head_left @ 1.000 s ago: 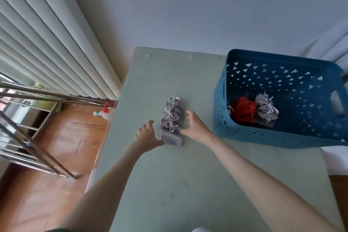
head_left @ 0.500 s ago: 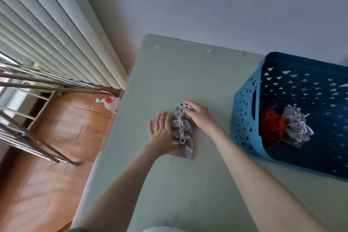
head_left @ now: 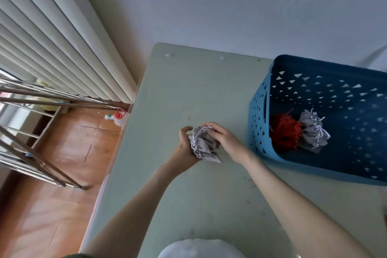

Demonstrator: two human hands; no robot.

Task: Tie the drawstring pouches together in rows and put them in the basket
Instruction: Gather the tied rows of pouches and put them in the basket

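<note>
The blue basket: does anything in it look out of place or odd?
One thing stands out: a red yarn-like tangle lies in the basket by its left wall, touching the row of grey pouches. It is plainly no pouch. Nothing looks spilled or damaged.

grey pouches [head_left: 202, 146], blue triangle-holed basket [head_left: 259, 115], red bundle [head_left: 284, 132], pale green table [head_left: 199, 90]

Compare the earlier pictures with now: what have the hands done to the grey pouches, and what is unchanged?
The left hand and right hand, first flanking the flat row of pouches, closed in and now grip it, bunched up. The grey bundle and red bundle in the basket stayed put.
</note>
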